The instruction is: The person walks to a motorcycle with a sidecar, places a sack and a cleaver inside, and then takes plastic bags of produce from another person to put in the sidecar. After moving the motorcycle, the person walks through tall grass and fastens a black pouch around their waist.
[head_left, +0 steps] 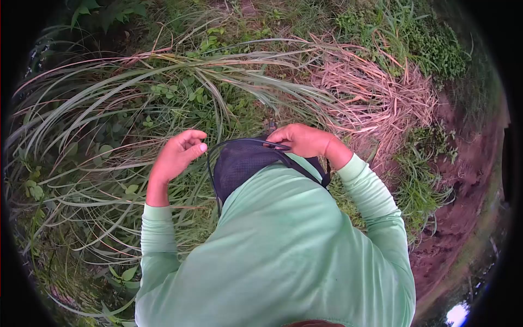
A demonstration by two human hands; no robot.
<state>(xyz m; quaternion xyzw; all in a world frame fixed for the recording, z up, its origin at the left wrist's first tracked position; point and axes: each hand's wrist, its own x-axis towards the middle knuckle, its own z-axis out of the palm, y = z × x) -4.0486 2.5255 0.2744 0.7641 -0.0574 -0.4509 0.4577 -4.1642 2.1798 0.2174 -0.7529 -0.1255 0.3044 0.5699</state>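
Observation:
At my waist sits a dark mesh waist bag (pixel 239 166), strapped over my light green shirt. A black cable (pixel 229 141) arches along the bag's upper edge and runs down its left side. My right hand (pixel 305 140) is at the top right of the bag, its fingers bent and closed on the cable; the fingertips are partly hidden. To the left of the bag, my left hand (pixel 181 153) hangs in the air with fingers loosely curled and thumb apart, holding nothing. Its thumb tip comes close to the cable.
Long grass blades (pixel 158 71) arch across the ground ahead and on the left. A heap of dry, cut-looking stalks (pixel 376 92) lies at the upper right. Bare brown soil (pixel 463 180) runs along the right side, with green weeds (pixel 417 182) beside it.

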